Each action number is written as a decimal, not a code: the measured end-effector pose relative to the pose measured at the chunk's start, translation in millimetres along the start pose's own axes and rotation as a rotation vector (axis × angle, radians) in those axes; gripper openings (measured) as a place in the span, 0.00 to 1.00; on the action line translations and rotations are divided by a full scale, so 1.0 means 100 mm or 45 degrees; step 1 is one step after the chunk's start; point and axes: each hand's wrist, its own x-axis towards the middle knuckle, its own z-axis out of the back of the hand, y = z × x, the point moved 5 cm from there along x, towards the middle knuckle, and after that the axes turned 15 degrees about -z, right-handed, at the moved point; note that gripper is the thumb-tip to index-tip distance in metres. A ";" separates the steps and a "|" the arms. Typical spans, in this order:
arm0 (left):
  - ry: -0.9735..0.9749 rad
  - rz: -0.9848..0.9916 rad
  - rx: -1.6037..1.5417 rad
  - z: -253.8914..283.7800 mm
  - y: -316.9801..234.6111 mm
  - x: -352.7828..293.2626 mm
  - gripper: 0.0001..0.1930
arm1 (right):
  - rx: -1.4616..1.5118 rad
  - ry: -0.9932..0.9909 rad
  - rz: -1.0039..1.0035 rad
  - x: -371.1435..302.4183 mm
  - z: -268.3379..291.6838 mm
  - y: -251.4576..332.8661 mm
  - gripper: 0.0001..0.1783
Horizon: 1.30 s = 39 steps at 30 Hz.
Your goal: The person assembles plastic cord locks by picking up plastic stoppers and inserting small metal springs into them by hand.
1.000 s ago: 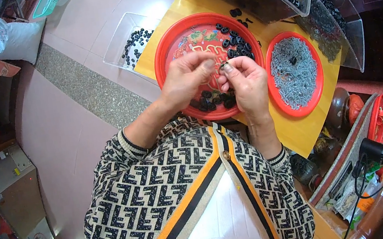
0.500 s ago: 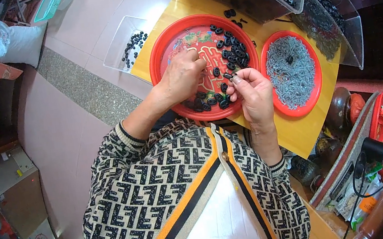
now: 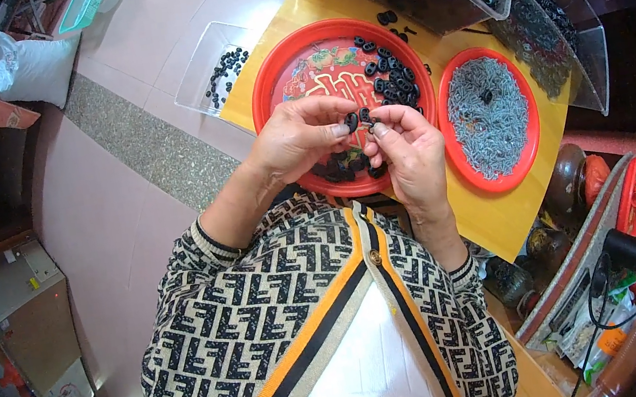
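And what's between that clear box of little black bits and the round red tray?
In the head view, a strip of yellow tabletop lies between the clear box and the round red tray.

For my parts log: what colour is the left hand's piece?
The piece is black; it shows best in the head view.

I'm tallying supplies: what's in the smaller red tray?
The red tray holds silvery, spring-like pieces, one black piece on top. Its floor is mostly covered; anything buried is hidden.
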 end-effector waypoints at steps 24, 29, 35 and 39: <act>-0.097 -0.283 0.203 -0.03 0.06 -0.10 0.06 | 0.312 0.106 -0.046 0.00 -0.12 -0.05 0.07; 0.018 -0.313 0.218 -0.11 -0.01 -0.11 0.07 | 0.281 0.104 -0.044 -0.01 -0.12 -0.03 0.06; 0.073 -0.183 0.221 -0.01 0.01 -0.09 0.10 | 0.231 0.067 -0.012 -0.02 -0.09 0.01 0.07; 0.008 -0.106 0.045 0.06 0.06 -0.10 0.12 | -0.058 -0.139 0.102 -0.07 0.03 0.08 0.06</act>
